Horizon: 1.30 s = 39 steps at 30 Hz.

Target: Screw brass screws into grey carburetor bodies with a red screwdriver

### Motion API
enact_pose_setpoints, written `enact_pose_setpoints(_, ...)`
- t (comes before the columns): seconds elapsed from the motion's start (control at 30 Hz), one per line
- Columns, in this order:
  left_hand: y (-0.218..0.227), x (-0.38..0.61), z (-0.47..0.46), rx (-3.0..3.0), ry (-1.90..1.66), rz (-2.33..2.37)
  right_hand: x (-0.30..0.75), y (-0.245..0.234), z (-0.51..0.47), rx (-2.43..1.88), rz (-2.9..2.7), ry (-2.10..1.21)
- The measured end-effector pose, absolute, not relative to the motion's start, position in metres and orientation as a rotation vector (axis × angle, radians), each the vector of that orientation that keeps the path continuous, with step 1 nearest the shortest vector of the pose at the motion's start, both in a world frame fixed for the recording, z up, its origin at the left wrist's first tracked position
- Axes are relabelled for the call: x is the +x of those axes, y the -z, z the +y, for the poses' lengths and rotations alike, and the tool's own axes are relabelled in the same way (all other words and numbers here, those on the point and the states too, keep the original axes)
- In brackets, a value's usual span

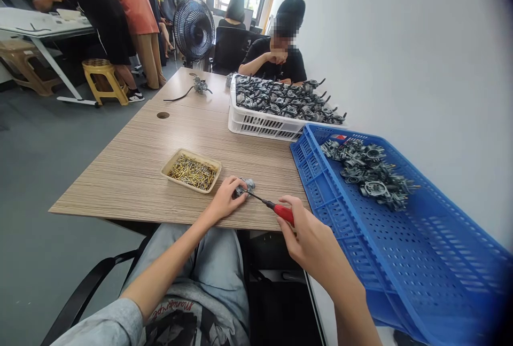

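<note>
My left hand point(224, 201) is closed around a small grey metal carburetor part point(245, 186) resting on the wooden table point(132, 164) near its front edge. My right hand point(306, 228) grips a red-handled screwdriver point(276, 209), whose thin shaft points left and up, its tip at the part. Just left of the part sits a shallow beige tray point(193, 171) filled with small brass screws.
A blue perforated crate point(401, 250) at my right holds several grey carburetors point(366, 172). A white crate point(260, 122) behind is full of them. A person in black sits at the table's far end. Fans, a yellow stool point(105, 80) and standing people are at back left.
</note>
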<state>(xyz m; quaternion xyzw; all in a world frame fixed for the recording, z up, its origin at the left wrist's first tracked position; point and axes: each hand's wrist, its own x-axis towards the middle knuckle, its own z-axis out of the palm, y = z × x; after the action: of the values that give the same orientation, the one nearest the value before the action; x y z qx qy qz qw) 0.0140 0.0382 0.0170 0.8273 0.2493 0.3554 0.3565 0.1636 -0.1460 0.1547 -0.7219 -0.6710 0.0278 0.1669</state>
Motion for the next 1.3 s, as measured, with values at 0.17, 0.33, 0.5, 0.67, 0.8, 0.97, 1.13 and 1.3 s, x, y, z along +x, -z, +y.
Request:
enact_pose_setpoints(0.17, -0.016, 0.015, 0.039, 2.121, -0.923, 0.641, 0.167, -0.154, -0.143, -2.213, -1.793, -0.122)
enact_pose_setpoints(0.33, -0.018, 0.014, 0.038, 2.112, -0.907, 0.661, 0.171, -0.152, -0.141, -2.241, -1.766, -0.095)
enact_pose_setpoints(0.5, -0.018, 0.014, 0.038, 2.109, -0.910, 0.659, 0.171, -0.150, -0.142, -2.172, -1.788, -0.117)
enact_pose_setpoints(0.67, -0.018, 0.014, 0.039, 2.106, -0.912, 0.649, 0.171, -0.151, -0.141, -2.236, -1.780, -0.050)
enact_pose_setpoints(0.8, -0.018, 0.014, 0.040, 2.106, -0.919, 0.639, 0.170, -0.151, -0.142, -2.136, -1.832, -0.153)
enact_pose_setpoints(0.97, -0.018, 0.014, 0.039, 2.102, -0.916, 0.649, 0.171, -0.148, -0.142, -2.262, -1.793, -0.022)
enact_pose_setpoints(1.13, -0.018, 0.014, 0.039, 2.097, -0.910, 0.650, 0.170, -0.147, -0.141, -2.147, -1.816, -0.131)
enact_pose_setpoints(1.3, -0.019, 0.013, 0.038, 2.075, -0.936, 0.643, 0.172, -0.145, -0.139, -2.258, -1.757, -0.023)
